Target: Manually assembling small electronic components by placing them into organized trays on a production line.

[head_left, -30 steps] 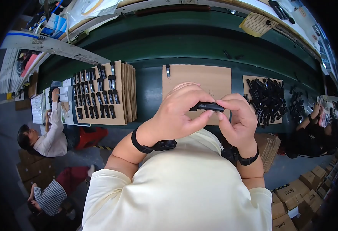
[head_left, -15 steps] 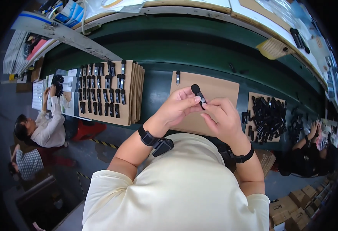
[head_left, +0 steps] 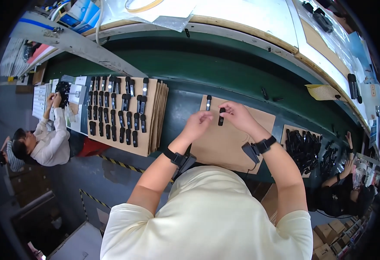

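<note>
A small black clip-on microphone with a rounded foam tip (head_left: 221, 118) stands lengthwise over a brown cardboard sheet (head_left: 224, 149). My right hand (head_left: 238, 117) pinches it near its top end. Just to its left, my left hand (head_left: 198, 124) hovers over the sheet with fingers curled in, and no object shows in it. Along the sheet's far left edge lies another microphone (head_left: 208, 103), apart from both hands. Whether the held one touches the cardboard I cannot tell.
At left, rows of similar microphones lie on stacked cardboard (head_left: 153, 130). A heap of black microphones (head_left: 302, 149) sits on cardboard at right. Beyond the green bench runs a raised shelf (head_left: 242, 32). A co-worker in white (head_left: 53, 145) works at far left, another in black (head_left: 341, 195) at right.
Both hands held the microphone close to me; now only the right hand grips it, farther out over the sheet beside the other one. My left hand has let go and moved apart.
</note>
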`<state>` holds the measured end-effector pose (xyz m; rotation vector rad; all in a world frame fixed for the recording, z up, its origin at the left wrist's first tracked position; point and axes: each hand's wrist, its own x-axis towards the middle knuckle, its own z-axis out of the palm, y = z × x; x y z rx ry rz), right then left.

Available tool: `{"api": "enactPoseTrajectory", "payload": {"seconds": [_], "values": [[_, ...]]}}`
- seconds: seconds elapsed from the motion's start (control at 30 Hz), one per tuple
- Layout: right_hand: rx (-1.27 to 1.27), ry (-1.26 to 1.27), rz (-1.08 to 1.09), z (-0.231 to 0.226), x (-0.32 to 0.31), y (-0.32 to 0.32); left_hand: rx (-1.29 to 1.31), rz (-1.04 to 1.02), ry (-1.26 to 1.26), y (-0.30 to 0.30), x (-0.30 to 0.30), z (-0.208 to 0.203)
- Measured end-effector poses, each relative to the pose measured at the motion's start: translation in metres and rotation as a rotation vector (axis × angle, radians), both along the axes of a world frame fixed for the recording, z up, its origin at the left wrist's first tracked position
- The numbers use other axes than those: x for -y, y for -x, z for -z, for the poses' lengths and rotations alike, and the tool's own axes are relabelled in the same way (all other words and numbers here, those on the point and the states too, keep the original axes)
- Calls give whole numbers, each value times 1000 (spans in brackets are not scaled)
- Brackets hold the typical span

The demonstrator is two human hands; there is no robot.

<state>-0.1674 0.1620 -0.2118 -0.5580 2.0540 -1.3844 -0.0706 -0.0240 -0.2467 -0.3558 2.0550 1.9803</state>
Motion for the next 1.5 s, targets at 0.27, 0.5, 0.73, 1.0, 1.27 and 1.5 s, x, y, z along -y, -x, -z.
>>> {"api": "enactPoseTrajectory", "payload": {"seconds": [0.27,0.5,0.73,1.0,1.27,1.5], "values": [[-58,-266,113,71,30,36,-217,51,599,33,20,34],[-115,-369,125,85,35,42,-281,156,783,53,22,38],[-89,-389,173,91,37,42,-240,264,775,62,22,43],[-89,-427,166,84,28,53,-301,260,818,57,24,46],[-373,-761,455,108,-38,100,-285,156,774,44,25,26],[-385,-938,434,130,-72,110,-331,-10,625,13,32,-1]]}}
